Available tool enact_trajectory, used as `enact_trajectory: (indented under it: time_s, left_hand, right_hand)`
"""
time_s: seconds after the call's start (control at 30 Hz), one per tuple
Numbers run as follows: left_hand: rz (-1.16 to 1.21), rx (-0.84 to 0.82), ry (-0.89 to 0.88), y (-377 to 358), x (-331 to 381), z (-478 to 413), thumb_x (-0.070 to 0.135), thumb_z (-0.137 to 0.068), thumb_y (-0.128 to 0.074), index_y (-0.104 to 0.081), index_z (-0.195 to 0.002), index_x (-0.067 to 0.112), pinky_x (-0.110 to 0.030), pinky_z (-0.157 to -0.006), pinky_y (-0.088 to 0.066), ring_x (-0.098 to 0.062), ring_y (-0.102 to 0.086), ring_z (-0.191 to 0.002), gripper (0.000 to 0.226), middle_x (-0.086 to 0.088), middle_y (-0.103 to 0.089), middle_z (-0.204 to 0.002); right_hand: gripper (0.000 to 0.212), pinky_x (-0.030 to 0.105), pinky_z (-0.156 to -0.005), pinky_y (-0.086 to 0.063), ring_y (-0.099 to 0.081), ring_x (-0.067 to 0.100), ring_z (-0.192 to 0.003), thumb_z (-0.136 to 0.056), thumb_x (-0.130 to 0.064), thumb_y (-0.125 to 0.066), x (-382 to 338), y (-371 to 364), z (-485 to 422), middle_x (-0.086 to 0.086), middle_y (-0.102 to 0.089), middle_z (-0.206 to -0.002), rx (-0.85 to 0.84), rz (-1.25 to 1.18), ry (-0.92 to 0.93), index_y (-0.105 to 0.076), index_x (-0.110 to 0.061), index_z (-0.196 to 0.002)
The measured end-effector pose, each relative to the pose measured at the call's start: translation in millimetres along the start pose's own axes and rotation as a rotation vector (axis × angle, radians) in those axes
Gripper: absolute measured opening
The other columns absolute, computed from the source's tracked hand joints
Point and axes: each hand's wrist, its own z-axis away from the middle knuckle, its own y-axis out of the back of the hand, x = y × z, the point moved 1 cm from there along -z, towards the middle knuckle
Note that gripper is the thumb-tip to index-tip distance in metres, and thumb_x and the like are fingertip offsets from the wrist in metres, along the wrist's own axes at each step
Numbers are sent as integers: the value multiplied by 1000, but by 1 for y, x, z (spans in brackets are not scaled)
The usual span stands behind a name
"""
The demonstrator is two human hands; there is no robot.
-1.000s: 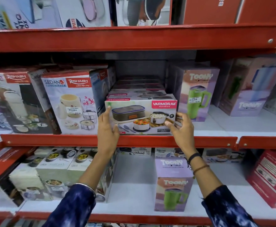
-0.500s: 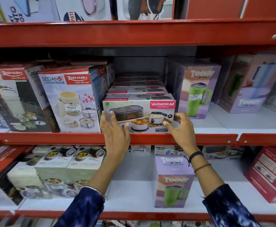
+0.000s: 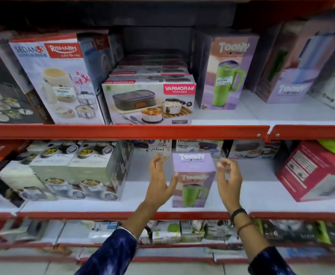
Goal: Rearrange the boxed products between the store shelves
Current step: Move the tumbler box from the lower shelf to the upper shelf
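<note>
A purple Toony mug box (image 3: 193, 178) stands alone on the white lower shelf (image 3: 258, 193). My left hand (image 3: 160, 180) is open just left of the box, its thumb close to the box's side. My right hand (image 3: 229, 178) is open just right of it, fingers curled and apart from the box. On the shelf above, the Varmora lunch-box carton (image 3: 148, 102) sits at the front of a row of like cartons, with nothing touching it. A second Toony mug box (image 3: 226, 74) stands to its right.
A Rishabh Sedan lunch-pack box (image 3: 57, 80) stands left of the Varmora carton. Green-white lunch-box cartons (image 3: 69, 169) fill the lower shelf's left, a red box (image 3: 311, 171) its right. Red shelf rails (image 3: 127, 132) front each level. Small boxes crowd the bottom shelf.
Both hands have let go of the Varmora carton and dropped to the lower shelf, either side of the purple Toony box. The view has tilted downward.
</note>
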Motion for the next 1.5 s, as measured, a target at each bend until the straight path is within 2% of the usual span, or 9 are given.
enact_trajectory:
  time_s: [0.1, 0.27, 0.4, 0.47, 0.6, 0.77, 0.93, 1.17, 1.5]
  left_hand:
    - [72, -99, 233, -22, -20, 21, 33, -86, -50, -23, -137, 4, -41, -110, -30, -22, -28, -129, 65, -10, -22, -138]
    - [178, -216, 497, -42, -38, 35, 14, -91, -58, -12, -145, 7, -34, -107, -33, -25, -35, -132, 71, -13, -24, -150]
    - [216, -257, 490, -51, -47, 41, 25, -92, -58, -26, -142, 7, -38, -102, -45, -4, -54, -112, 63, -11, -44, -136]
    - [226, -195, 496, -53, -46, 42, 44, -88, -57, -35, -138, 3, -22, -96, -47, 2, -56, -100, 68, -10, -51, -126]
    - [223, -115, 503, -45, -38, 42, 30, -91, -56, -43, -135, 7, -25, -94, -50, -14, -58, -100, 51, -11, -59, -123]
    - [229, 24, 427, -18, -20, 44, 7, -92, -57, -50, -131, 7, -2, -64, -46, -20, -60, -102, 40, -3, -62, -114]
    - [291, 178, 313, 19, 25, 43, 31, -82, -60, -60, -121, 10, -9, -62, -51, 15, -57, -92, 44, -5, -66, -107]
    - [265, 298, 143, 62, 94, -2, 55, -79, -61, -67, -112, 29, -42, -77, -59, -7, -69, -89, 43, 3, -74, -101]
    - [141, 237, 124, 62, 124, -46, 61, -77, -58, -70, -98, 33, -46, -67, -61, -3, -65, -67, 37, 8, -74, -72]
  right_hand:
    - [22, 38, -95, -45, -53, 6, -102, -97, -21, -47, 35, 4, 19, 9, -55, -119, -132, -41, -191, -51, -15, -117]
    - [55, 36, -106, -36, -41, 16, -127, -90, -11, -59, 66, -6, 33, 3, -42, -140, -424, -19, -398, -33, -17, -139]
    - [56, 36, -103, -44, -60, 8, -104, -87, -2, -60, 71, -13, 34, 10, -56, -129, -516, 44, -420, -38, -11, -138]
    - [52, 29, -95, -50, -62, -9, -91, -86, 0, -62, 74, -12, 35, 10, -61, -123, -489, 52, -397, -44, -8, -134]
    - [50, 3, -77, -46, -60, -17, -89, -83, 0, -65, 66, -4, 32, 7, -64, -122, -424, 15, -373, -52, -7, -130]
    - [51, 9, -86, -48, -59, -8, -107, -78, -14, -74, 34, 14, 28, 2, -64, -125, -381, -8, -260, -58, -14, -127]
    - [50, 21, -86, -54, -64, 7, -107, -74, -23, -76, -22, 33, 24, 5, -63, -124, -292, -50, -55, -63, -11, -121]
    - [51, 10, -76, -51, -61, -15, -87, -72, -31, -70, -86, 45, -14, 5, -63, -114, -91, -130, 129, -64, -2, -113]
    - [41, 27, -82, -55, -62, -3, -86, -74, -35, -69, -108, 63, -40, 10, -69, -108, -61, -143, 145, -63, -16, -111]
